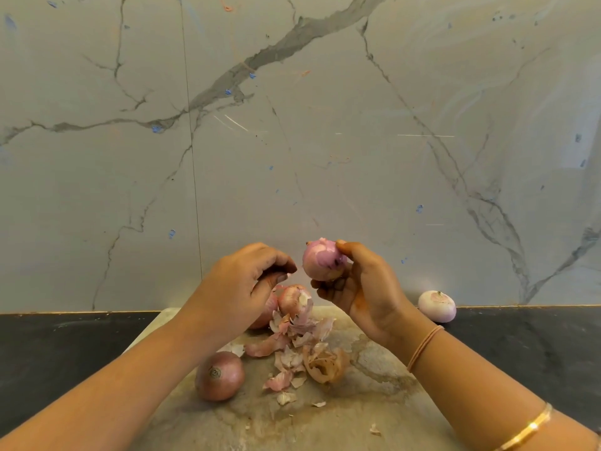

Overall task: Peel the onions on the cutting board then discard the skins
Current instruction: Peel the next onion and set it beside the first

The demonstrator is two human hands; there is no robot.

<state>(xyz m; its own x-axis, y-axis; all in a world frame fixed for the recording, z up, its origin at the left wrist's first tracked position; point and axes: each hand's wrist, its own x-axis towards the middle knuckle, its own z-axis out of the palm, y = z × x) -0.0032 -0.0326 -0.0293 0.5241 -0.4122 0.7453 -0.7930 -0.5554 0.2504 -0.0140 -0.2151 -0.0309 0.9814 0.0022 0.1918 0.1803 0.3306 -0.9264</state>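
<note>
My right hand (361, 288) holds a mostly peeled purple onion (322, 260) up above the cutting board (374, 402), fingers curled round it. My left hand (247, 281) hovers just left of that onion with its fingers curled and nothing visible in them. Below the hands, an unpeeled onion (220, 375) lies at the board's left side. A partly peeled onion (294, 299) sits at the board's far end, with another one (265, 315) half hidden behind my left hand. A pile of loose skins (302, 353) lies in the middle of the board.
A fully peeled pale onion (436, 305) rests on the dark countertop (520, 346) to the right of the board, against the marble wall (292, 125). Small skin flakes (375, 429) lie scattered near the board's front.
</note>
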